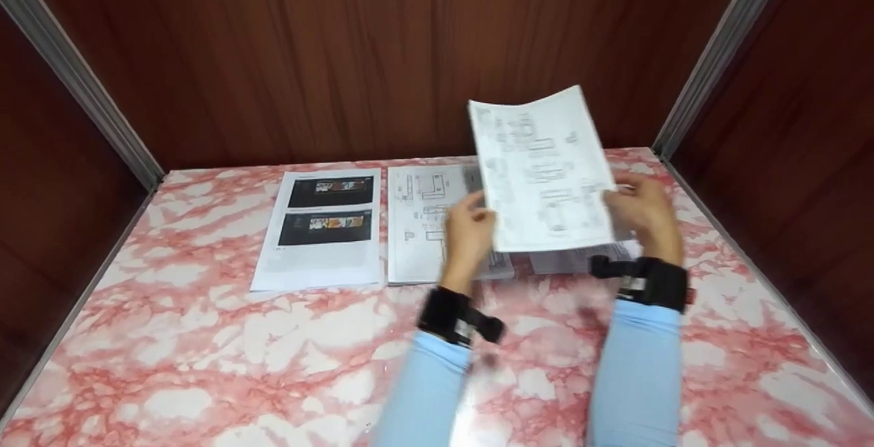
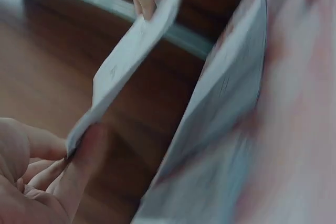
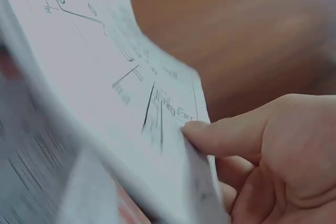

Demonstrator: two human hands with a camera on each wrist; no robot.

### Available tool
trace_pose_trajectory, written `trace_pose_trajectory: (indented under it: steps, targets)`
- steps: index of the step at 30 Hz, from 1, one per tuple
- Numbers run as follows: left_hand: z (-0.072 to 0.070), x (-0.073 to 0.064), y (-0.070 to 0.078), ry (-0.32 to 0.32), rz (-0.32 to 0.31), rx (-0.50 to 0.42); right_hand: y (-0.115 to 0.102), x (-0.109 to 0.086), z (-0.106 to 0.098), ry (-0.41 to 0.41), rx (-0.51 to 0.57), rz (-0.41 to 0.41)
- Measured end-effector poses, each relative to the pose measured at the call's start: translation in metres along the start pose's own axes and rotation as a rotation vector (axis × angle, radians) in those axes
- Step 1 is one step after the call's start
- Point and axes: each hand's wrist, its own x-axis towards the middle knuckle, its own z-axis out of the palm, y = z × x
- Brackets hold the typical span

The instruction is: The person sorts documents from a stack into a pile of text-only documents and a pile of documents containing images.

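Observation:
A white paper sheet (image 1: 546,167) printed with line drawings is held up above the table, its top edge slightly bowed. My left hand (image 1: 470,232) pinches its left edge between thumb and fingers, as the left wrist view shows at the sheet's end (image 2: 84,124). At the opposite edge my right hand (image 1: 645,211) grips it, the thumb (image 3: 202,136) flat on the printed face. Below and partly hidden by it lies a stack of papers (image 1: 416,249) with similar drawings. Another printed paper (image 1: 567,261) shows beneath the sheet's lower edge.
To the left lies a page with two dark screenshots (image 1: 328,222). The table (image 1: 273,358) has a red and white marbled top. A brown wood panel (image 1: 341,58) closes the back, with panels at both sides and metal posts (image 1: 724,51) in the corners.

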Motion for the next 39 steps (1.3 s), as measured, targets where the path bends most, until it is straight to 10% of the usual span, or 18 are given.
trace_pose_trajectory:
  steps: [10,22,39]
  targets:
    - [0.058,-0.026,-0.019,-0.105,0.036,0.175,0.056,0.011,-0.040,-0.007,0.093,0.165]
    - [0.068,-0.033,-0.023,-0.207,0.042,0.393,0.081,0.022,-0.034,-0.014,0.074,0.231]
    - [0.074,-0.030,-0.025,-0.218,-0.030,0.408,0.089,0.032,-0.021,0.064,0.034,0.182]
